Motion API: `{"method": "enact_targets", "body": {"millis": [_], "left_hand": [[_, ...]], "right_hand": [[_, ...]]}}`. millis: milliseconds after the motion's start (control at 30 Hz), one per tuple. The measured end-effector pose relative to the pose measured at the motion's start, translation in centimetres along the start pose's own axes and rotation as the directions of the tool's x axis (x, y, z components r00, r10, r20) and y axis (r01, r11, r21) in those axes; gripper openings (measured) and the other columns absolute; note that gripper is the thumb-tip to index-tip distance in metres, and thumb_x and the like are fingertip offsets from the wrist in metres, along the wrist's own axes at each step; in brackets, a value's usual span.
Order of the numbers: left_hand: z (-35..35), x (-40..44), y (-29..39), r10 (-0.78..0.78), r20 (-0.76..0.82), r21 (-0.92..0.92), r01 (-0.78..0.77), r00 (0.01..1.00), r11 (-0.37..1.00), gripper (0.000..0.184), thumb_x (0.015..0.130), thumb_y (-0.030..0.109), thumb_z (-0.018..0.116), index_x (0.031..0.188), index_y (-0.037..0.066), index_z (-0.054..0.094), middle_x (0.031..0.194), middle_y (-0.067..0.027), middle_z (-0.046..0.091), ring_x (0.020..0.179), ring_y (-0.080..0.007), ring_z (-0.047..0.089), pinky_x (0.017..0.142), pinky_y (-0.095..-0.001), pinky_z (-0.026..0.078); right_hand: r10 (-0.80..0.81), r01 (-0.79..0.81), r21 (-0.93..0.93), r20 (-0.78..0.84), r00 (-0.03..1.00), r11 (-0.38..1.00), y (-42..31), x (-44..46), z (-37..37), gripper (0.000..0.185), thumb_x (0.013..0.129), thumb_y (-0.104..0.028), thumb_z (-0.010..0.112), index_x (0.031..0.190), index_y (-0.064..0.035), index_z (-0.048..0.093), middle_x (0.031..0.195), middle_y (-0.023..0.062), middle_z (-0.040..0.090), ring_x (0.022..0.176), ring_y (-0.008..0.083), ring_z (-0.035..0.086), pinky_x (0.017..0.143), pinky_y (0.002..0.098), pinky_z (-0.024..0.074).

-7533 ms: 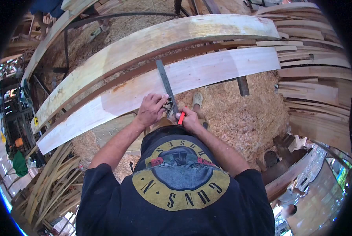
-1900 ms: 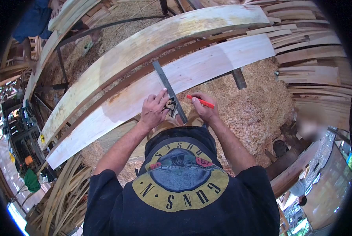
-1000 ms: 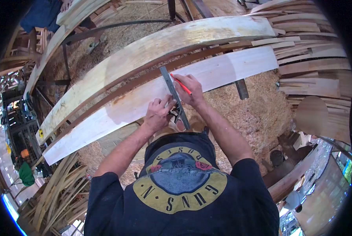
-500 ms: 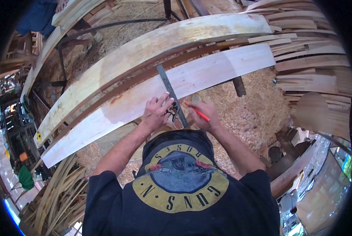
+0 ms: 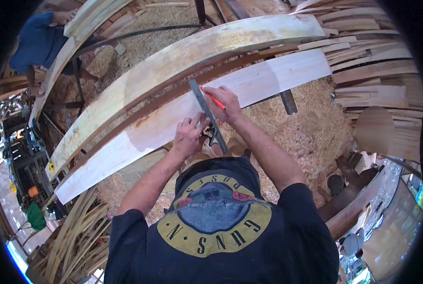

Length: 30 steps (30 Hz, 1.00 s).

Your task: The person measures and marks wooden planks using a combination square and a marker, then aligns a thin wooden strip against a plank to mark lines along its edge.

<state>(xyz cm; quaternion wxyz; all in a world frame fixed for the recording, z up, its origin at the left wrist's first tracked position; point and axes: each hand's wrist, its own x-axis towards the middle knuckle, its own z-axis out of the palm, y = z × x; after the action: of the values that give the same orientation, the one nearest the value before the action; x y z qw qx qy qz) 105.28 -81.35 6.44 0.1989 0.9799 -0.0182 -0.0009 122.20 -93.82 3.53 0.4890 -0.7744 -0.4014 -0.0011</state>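
Head view: left grip [image 5: 189, 137] is holding a square [image 5: 213, 126] at the edge of a board [image 5: 145, 128]. Right grip [image 5: 227, 104] is pinching a pencil [image 5: 215, 101], floor [image 5: 311, 128] opening rightward.

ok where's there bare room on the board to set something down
The pale board is bare between the left hand and its left end, and between the right hand and its right end. It's crowded mid-board, around the ruler and red pencil.
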Motion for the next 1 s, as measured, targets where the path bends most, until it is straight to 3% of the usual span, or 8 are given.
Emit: {"method": "enact_targets", "body": {"millis": [267, 433, 533, 633, 667, 833, 867, 1000], "left_hand": [[0.3, -0.3, -0.2, 0.009, -0.002, -0.003, -0.009, 1.0, 1.0, 0.068, 0.066, 0.017, 0.082, 0.131, 0.016, 0.064, 0.141, -0.0074, 0.054, 0.099, -0.0286, 0.057, 0.081, -0.043, 0.049], [0.8, -0.4, -0.4, 0.026, -0.011, -0.012, -0.026, 1.0, 1.0, 0.063, 0.068, 0.014, 0.079, 0.129, 0.014, 0.064, 0.141, -0.0096, 0.055, 0.101, -0.0291, 0.057, 0.084, -0.043, 0.049], [0.4, -0.7, 0.1, 0.028, -0.056, -0.085, -0.032, 0.998, 0.996, 0.053, 0.071, 0.01, 0.075, 0.124, 0.01, 0.065, 0.129, -0.0122, 0.062, 0.101, -0.0306, 0.062, 0.086, -0.0424, 0.052], [-0.9, -1.5, 0.5, -0.043, -0.141, -0.249, 0.006, 0.989, 0.968, 0.045, 0.075, 0.008, 0.07, 0.119, 0.006, 0.064, 0.114, -0.016, 0.067, 0.096, -0.0338, 0.066, 0.086, -0.0431, 0.054], [-2.0, -1.5, 0.8, -0.085, -0.169, -0.278, 0.035, 0.982, 0.96, 0.043, 0.075, 0.008, 0.068, 0.117, 0.006, 0.063, 0.108, -0.0168, 0.067, 0.094, -0.035, 0.066, 0.085, -0.0439, 0.054], [-6.9, -2.0, 1.6, -0.304, -0.254, -0.528, 0.131, 0.918, 0.839, 0.033, 0.087, 0.008, 0.065, 0.12, 0.003, 0.063, 0.104, -0.0163, 0.069, 0.093, -0.0283, 0.07, 0.084, -0.0384, 0.055], [-8.1, -2.1, 2.1, -0.298, -0.264, -0.55, 0.111, 0.917, 0.828, 0.029, 0.094, 0.01, 0.063, 0.122, 0.0, 0.062, 0.107, -0.0131, 0.071, 0.094, -0.02, 0.069, 0.084, -0.0342, 0.054], [-9.7, -3.9, 2.0, -0.357, -0.15, -0.656, 0.178, 0.922, 0.733, 0.025, 0.101, 0.01, 0.055, 0.12, -0.004, 0.063, 0.103, -0.012, 0.073, 0.09, -0.015, 0.066, 0.08, -0.0305, 0.053]], "right_hand": [[-0.003, 0.011, -0.029, 0.255, 0.967, 1.0, -2.2, -10.0, -5.5, 0.024, 0.083, -0.014, 0.074, 0.106, -0.0083, 0.072, 0.084, 0.012, 0.069, 0.081, 0.0327, 0.064, 0.073, 0.0427, 0.0518], [0.448, -0.458, 0.053, 0.142, 0.883, 0.887, -2.6, -17.1, -9.5, 0.018, 0.087, -0.011, 0.064, 0.102, -0.0047, 0.073, 0.082, 0.0108, 0.069, 0.078, 0.0257, 0.065, 0.072, 0.0388, 0.0526], [0.801, -0.791, 0.323, 0.139, 0.583, 0.519, -0.3, -18.1, -9.5, 0.023, 0.087, -0.005, 0.054, 0.102, -0.0018, 0.071, 0.08, 0.0075, 0.067, 0.068, 0.0177, 0.062, 0.066, 0.0348, 0.0529], [0.928, -0.783, 0.575, 0.103, 0.358, 0.238, 1.0, -16.7, -7.6, 0.025, 0.085, -0.003, 0.05, 0.101, 0.0001, 0.069, 0.078, 0.0043, 0.065, 0.059, 0.0124, 0.057, 0.056, 0.0306, 0.0495], [0.937, -0.758, 0.614, 0.084, 0.34, 0.22, 1.7, -15.9, -6.7, 0.023, 0.086, -0.012, 0.054, 0.099, -0.0025, 0.07, 0.065, 0.0018, 0.057, 0.051, 0.0099, 0.05, 0.048, 0.0276, 0.0395], [0.934, -0.699, 0.692, 0.103, 0.341, 0.179, 3.0, -11.2, -5.0, 0.023, 0.088, -0.03, 0.072, 0.095, -0.0085, 0.069, 0.064, -0.0011, 0.055, 0.045, 0.0096, 0.045, 0.043, 0.0279, 0.0343], [0.933, -0.691, 0.7, 0.1, 0.346, 0.181, 3.1, -10.5, -4.7, 0.027, 0.088, -0.035, 0.076, 0.094, -0.0098, 0.068, 0.064, -0.0015, 0.055, 0.044, 0.0096, 0.044, 0.042, 0.0279, 0.0333], [0.942, -0.652, 0.75, 0.131, 0.308, 0.109, 4.9, -9.3, -3.6, 0.041, 0.084, -0.044, 0.082, 0.085, -0.0078, 0.062, 0.073, 0.0039, 0.064, 0.041, 0.0104, 0.043, 0.038, 0.0293, 0.0333]]}}
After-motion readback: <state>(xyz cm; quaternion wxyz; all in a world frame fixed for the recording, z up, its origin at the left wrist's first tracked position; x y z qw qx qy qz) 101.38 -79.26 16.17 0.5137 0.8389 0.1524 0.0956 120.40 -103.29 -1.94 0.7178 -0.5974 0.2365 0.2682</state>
